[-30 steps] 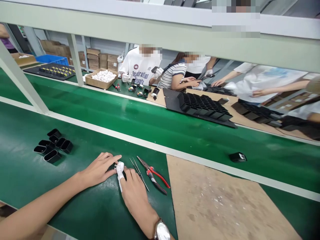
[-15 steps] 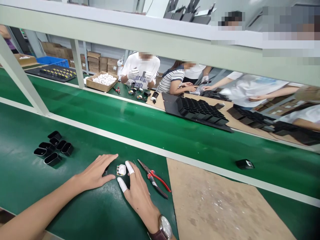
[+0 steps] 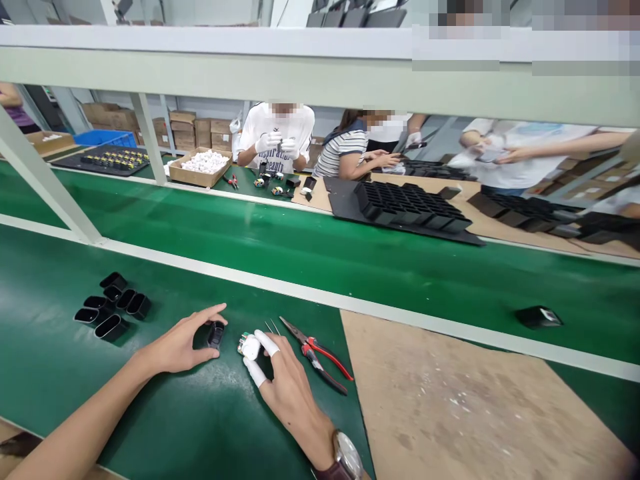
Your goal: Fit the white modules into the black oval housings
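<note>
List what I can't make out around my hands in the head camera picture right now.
All in the head view:
1. Thin metal prongs: lower ends hidden behind your right hand.
2. Black piece: dark, small, partly covered by your left hand.
3. White-topped part: fine detail too small.
4. Watch dial: too small to read; strap cut off by the bottom edge.

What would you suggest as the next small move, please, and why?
Perhaps ease the white-topped component toward the small black part: the right hand has the component between thumb and finger, the left hand curls around the black part, and a gap separates the two pieces.
</note>
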{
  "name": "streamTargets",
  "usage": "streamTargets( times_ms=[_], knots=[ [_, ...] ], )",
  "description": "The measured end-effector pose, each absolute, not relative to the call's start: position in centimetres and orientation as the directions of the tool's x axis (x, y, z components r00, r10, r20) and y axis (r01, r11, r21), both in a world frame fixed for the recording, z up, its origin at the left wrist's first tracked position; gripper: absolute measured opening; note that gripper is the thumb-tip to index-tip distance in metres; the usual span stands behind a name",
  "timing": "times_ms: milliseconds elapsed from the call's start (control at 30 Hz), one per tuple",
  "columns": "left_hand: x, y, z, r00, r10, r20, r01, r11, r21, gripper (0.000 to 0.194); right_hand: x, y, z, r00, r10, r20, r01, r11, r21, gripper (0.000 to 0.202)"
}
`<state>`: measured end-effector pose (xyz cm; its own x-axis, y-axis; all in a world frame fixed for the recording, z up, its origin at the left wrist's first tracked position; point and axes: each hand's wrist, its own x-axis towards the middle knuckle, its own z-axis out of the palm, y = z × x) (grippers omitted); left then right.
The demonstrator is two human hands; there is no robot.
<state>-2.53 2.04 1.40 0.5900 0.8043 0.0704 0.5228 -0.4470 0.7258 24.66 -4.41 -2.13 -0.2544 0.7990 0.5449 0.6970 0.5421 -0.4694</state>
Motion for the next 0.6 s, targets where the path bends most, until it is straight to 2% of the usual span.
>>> streamTargets(
  times_ms=[200, 367, 600],
  knots=[
    [-0.2, 0.7, 0.5, 0.642, 0.739, 0.203, 0.45, -0.578, 0.681, 0.078, 24.2, -5.3, -0.2, -0.233, 0.754, 0.614, 0.612, 0.605, -0.51, 0.047],
    [0.6, 0.0, 0.7, 0.652, 0.712, 0.261, 0.418, -0.625, 0.659, 0.082, 24.1, -5.6, 0.5, -0.27, 0.739, 0.617, 0.622, 0.623, -0.474, 0.051],
    [0.4, 0.0, 0.7, 0.652, 0.717, 0.245, 0.428, -0.615, 0.662, 0.087, 24.1, -5.5, 0.6, -0.293, 0.741, 0.604, 0.628, 0.626, -0.463, 0.06]
  ],
)
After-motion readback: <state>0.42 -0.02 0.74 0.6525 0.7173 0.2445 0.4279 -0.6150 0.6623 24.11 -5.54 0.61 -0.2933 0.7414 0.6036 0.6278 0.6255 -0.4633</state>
